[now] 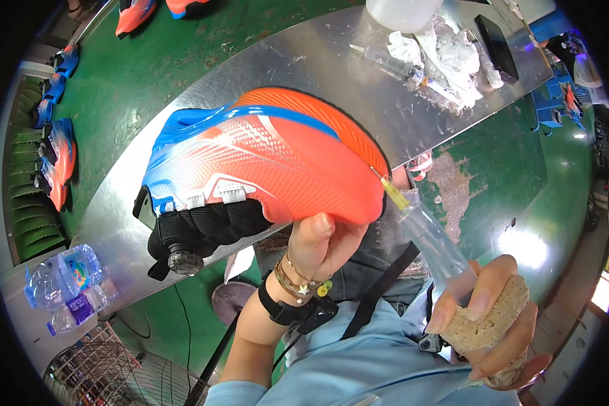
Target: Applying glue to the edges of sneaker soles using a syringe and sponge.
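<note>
An orange, white and blue sports shoe (284, 169) lies tipped on its side in the air above the metal table, its orange sole turned up and away from me. My left hand (328, 240) grips it from below near the toe. The black collar and a round black dial (185, 259) face me. In my right hand (497, 274) is a clear syringe (434, 237) with a yellow needle hub, its needle tip at the sole edge by the toe. Held in the same fingers is a tan, porous sponge-like block (490, 314).
The metal table (203, 88) carries a second syringe (386, 61), crumpled white tissue (450, 57), a dark phone (496, 47) and a white container (402, 10). Plastic bottles (68, 274) stand at left above a wire basket (115, 372). More shoes (59, 162) rest on a green rack.
</note>
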Motion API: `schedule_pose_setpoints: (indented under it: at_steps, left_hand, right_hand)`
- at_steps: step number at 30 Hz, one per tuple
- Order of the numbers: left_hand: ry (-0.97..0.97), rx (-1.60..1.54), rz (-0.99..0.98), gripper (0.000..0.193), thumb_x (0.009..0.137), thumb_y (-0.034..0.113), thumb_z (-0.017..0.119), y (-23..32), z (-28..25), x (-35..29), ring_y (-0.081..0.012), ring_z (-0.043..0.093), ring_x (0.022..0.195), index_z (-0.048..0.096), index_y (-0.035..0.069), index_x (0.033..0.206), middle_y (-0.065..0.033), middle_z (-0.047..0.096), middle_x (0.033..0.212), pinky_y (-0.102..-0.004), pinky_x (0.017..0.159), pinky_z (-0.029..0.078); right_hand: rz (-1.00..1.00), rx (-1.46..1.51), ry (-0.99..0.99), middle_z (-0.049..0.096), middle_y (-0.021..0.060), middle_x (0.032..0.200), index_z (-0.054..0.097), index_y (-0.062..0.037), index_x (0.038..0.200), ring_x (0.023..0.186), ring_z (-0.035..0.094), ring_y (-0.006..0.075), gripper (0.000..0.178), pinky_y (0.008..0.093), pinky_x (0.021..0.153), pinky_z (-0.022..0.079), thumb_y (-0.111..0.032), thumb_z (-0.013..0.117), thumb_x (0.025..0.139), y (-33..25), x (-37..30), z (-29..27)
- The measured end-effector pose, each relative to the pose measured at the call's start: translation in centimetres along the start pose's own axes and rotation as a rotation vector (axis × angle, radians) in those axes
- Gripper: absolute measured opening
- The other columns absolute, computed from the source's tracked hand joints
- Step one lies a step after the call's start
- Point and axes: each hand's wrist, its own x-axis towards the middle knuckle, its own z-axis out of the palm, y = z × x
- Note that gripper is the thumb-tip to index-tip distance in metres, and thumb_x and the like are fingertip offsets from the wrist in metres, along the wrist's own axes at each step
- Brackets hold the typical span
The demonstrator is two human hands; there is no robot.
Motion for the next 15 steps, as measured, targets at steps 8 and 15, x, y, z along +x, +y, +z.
schedule_pose_setpoints:
  at_steps: [8, 15]
  left_hand:
    - [-0.079, 0.002, 0.093, 0.087, 0.062, 0.028, 0.081, -0.3, 0.0, 2.0, -0.0175, 0.027, 0.131, 0.033, 0.009, 0.132, -0.0069, 0.033, 0.139, -0.0422, 0.113, 0.016]
    - [-0.122, -0.005, 0.193, 0.075, 0.070, 0.027, 0.075, 0.0, 2.4, 2.7, -0.0201, 0.032, 0.129, 0.035, 0.007, 0.130, -0.0074, 0.036, 0.137, -0.0416, 0.112, 0.020]
  right_hand:
    - [-0.332, 0.163, 0.023, 0.041, 0.0130, 0.097, 0.059, -0.0145, 0.053, 0.058, 0.056, 0.0275, 0.036, 0.0320, 0.053, 0.046, -0.039, 0.060, 0.079, -1.2, 5.0, 5.1]
    - [-0.544, 0.044, -0.028, 0.040, 0.0148, 0.101, 0.062, -0.0168, 0.055, 0.074, 0.056, 0.0300, 0.045, 0.0323, 0.063, 0.046, -0.051, 0.051, 0.082, 0.3, 5.1, 5.5]
